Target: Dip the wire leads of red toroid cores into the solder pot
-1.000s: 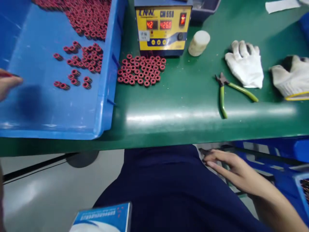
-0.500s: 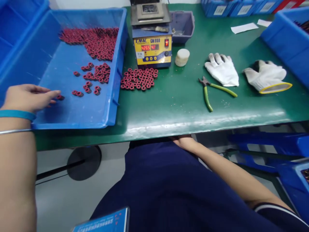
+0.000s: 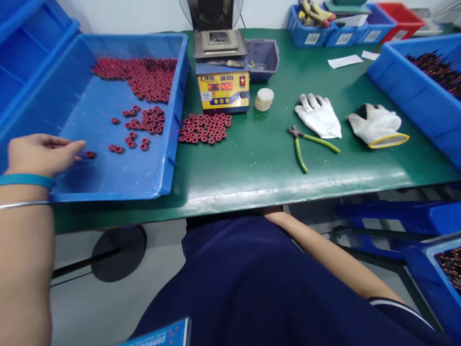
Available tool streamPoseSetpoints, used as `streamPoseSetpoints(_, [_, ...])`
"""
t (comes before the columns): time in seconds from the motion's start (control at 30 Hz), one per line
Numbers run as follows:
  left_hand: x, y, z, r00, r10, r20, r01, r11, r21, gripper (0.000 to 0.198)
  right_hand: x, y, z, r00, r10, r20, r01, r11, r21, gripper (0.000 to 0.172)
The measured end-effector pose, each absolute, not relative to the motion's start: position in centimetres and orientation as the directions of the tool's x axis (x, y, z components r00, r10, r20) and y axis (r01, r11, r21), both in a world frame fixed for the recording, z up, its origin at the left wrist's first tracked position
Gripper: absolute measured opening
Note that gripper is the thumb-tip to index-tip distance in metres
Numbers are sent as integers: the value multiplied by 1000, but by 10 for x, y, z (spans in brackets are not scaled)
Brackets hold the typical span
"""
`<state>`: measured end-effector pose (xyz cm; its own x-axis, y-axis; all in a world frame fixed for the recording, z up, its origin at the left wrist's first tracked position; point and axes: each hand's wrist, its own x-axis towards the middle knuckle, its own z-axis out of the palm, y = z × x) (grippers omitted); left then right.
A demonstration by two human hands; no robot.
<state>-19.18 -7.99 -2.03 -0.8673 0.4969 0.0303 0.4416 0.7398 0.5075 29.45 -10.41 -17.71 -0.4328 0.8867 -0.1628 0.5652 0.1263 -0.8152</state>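
My left hand (image 3: 41,154) rests in the blue tray (image 3: 108,180), fingers stretched out loosely, tips just beside one red ring (image 3: 90,154).

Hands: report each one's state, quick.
Left hand: open, fingertips by a red ring in the blue tray.
Right hand: hidden under the table, cannot tell.

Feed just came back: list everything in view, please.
blue tray: one, blue, left on green table
red coils: many, red-black, heaped at tray's back, some nearer
coil cluster: one, red, beside tray
control unit: one, yellow-blue, table back
grey bin: one, grey, right of unit
puck: one, cream, beside unit
gloves: two, white, right of centre
pliers: one, green handles, before gloves
large bin: one, blue, far right
small bins: several, blue, back edge
left hand: open, in tray, fingertips by lone coil
right hand: hidden under table; forearm shows
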Motion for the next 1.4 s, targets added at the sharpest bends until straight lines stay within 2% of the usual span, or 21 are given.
streamPoseSetpoints(0.03, [-184, -80, -16, -887, 461, 2, 396, 760, 516, 18, 302, -111, -170, -454, 873, -180, 557, 120, -821, 27])
streamPoseSetpoints(0.13, [-176, -80, -8, -872, 489, -21, 398, 734, 551, 19, 328, -133, -142, -540, 795, -277, 507, 44, -861, 39])
streamPoseSetpoints(0.2, [-180, -80, -6, -855, 518, -36, 406, 711, 574, 20, 339, -144, -122, -616, 733, -288, 424, 1, -906, 46])
streamPoseSetpoints(0.33, [-191, -80, -5, -816, 577, -26, 435, 644, 629, 20, 330, -144, -89, -853, 486, -191, 193, -46, -980, 43])
streamPoseSetpoints(0.43, [-192, -84, -2, -794, 608, -21, 444, 603, 663, 21, 313, -133, -73, -917, 387, -101, 94, -37, -995, 36])
streamPoseSetpoints(0.53, [-189, -89, 1, -766, 643, -2, 472, 565, 677, 21, 317, -125, -64, -888, 442, -127, 107, -71, -992, 38])
streamPoseSetpoints(0.63, [-188, -92, 3, -751, 660, 10, 476, 531, 701, 21, 336, -118, -53, -799, 536, -272, 246, -121, -962, 49])
streamPoseSetpoints(0.7, [-189, -92, 3, -754, 656, 37, 474, 503, 723, 21, 344, -107, -43, -757, 574, -313, 322, -90, -943, 45])
streamPoseSetpoints(0.8, [-191, -91, 3, -776, 622, 103, 462, 451, 764, 21, 331, -79, -34, -686, 695, -215, 388, 100, -916, 30])
streamPoseSetpoints(0.87, [-194, -90, 1, -800, 586, 131, 444, 430, 786, 21, 305, -51, -36, -611, 789, -65, 449, 279, -849, 22])
streamPoseSetpoints(0.97, [-198, -89, -2, -832, 531, 160, 426, 426, 798, 21, 259, -4, -50, -574, 804, 156, 484, 486, -727, 23])
streamPoseSetpoints(1.1, [-203, -90, -5, -857, 470, 213, 425, 411, 806, 21, 210, 38, -68, -533, 827, 181, 572, 510, -642, 28])
streamPoseSetpoints(1.23, [-194, -89, 0, -841, 412, 352, 499, 336, 799, 16, 190, 46, -73, -503, 848, 165, 641, 494, -588, 25])
streamPoseSetpoints(1.33, [-160, -80, 13, -782, 396, 481, 584, 195, 788, 13, 187, 44, -74, -496, 852, 167, 636, 487, -598, 20])
streamPoseSetpoints(1.4, [-120, -69, 23, -718, 479, 505, 609, 80, 789, 14, 187, 43, -74, -484, 855, 188, 587, 476, -655, 15])
